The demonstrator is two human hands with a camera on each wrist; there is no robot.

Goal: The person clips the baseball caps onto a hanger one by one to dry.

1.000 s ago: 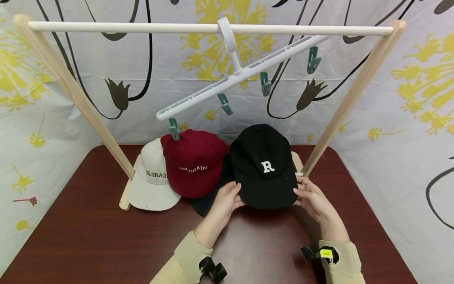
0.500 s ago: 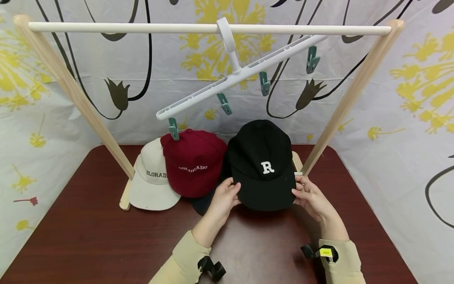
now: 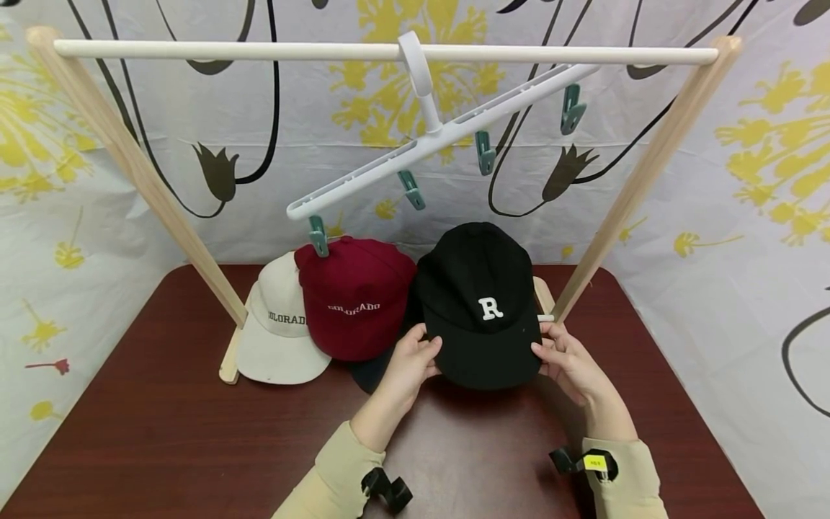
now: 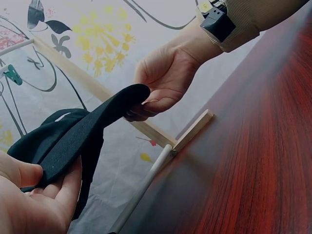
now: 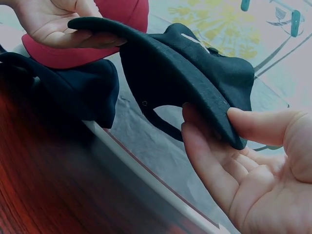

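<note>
A black baseball cap [image 3: 476, 288] with a white letter R faces me, held up by its brim between both hands. My left hand [image 3: 410, 364] pinches the brim's left edge, thumb on top and fingers beneath. On the opposite edge my right hand [image 3: 570, 364] pinches it the same way. In the right wrist view the cap [image 5: 190, 73] hangs apart from the table, its rear strap opening showing. Beside it lie a dark red cap [image 3: 357, 299] and a cream cap [image 3: 279, 324], both lettered. A dark navy cap [image 3: 372, 369] is mostly hidden under the red one.
A wooden rack [image 3: 632, 173] with a white top rod [image 3: 259, 50] stands over the caps. From the rod hangs a tilted white hanger [image 3: 434, 140] with several green clips [image 3: 412, 189]. The brown table [image 3: 162, 432] extends in front; patterned cloth [image 3: 765, 288] covers the walls.
The black cap has risen slightly and its brim tips a little further toward me. Both hands keep their pinch on the brim, the left having moved slightly left. The other caps stay put.
</note>
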